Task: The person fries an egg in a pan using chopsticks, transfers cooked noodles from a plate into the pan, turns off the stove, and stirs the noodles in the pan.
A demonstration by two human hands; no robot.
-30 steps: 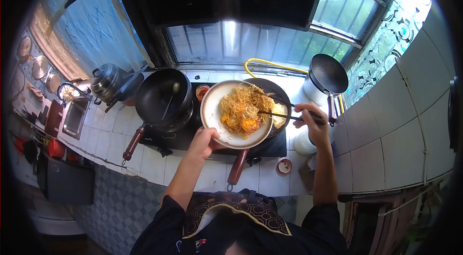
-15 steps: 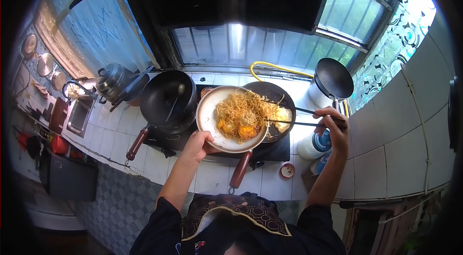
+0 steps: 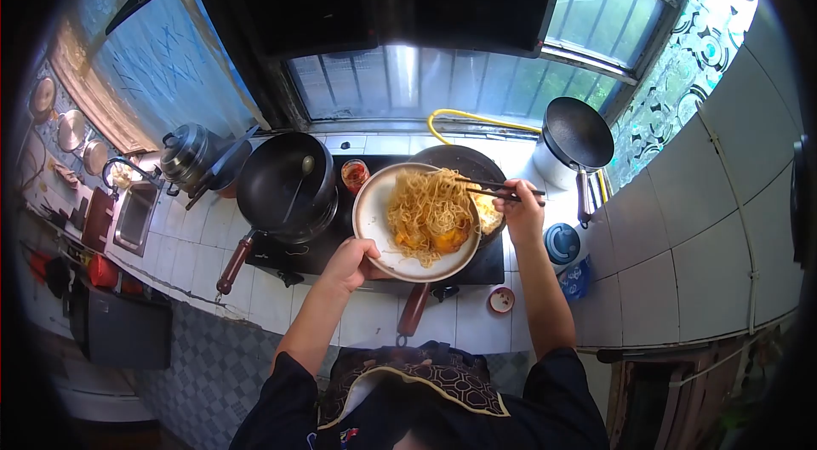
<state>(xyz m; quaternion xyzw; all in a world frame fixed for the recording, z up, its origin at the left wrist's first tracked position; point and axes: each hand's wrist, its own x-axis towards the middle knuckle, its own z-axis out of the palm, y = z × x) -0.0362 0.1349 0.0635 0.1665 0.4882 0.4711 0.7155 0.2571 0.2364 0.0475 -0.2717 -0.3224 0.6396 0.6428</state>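
Note:
My left hand (image 3: pixel 351 264) grips the near left rim of a white plate (image 3: pixel 372 216), thumb on top. Noodles (image 3: pixel 434 210) are heaped on the plate, with orange-yellow pieces (image 3: pixel 449 240) that look like egg at the near side. In my right hand (image 3: pixel 521 205) is a pair of black chopsticks (image 3: pixel 489 188), their tips in the right side of the noodles. Under the plate sits a frying pan (image 3: pixel 464 159), partly covered, its brown handle (image 3: pixel 413 311) pointing toward me. A pale fried egg (image 3: pixel 488 213) shows in the pan, beside the plate's right edge.
Left on the stove (image 3: pixel 328 254) stands a black wok (image 3: pixel 277 186) with a spoon (image 3: pixel 298 186) inside. A red-filled jar (image 3: pixel 355 173) is behind the plate. Another dark pan (image 3: pixel 579 135) rests at the right, near a blue-lidded container (image 3: pixel 562 242) and a jar lid (image 3: pixel 501 300).
My right hand has moved left, bringing the chopsticks further into the noodles on the plate. The plate has shifted slightly away from the red-filled jar, which now shows more. My left hand keeps its hold.

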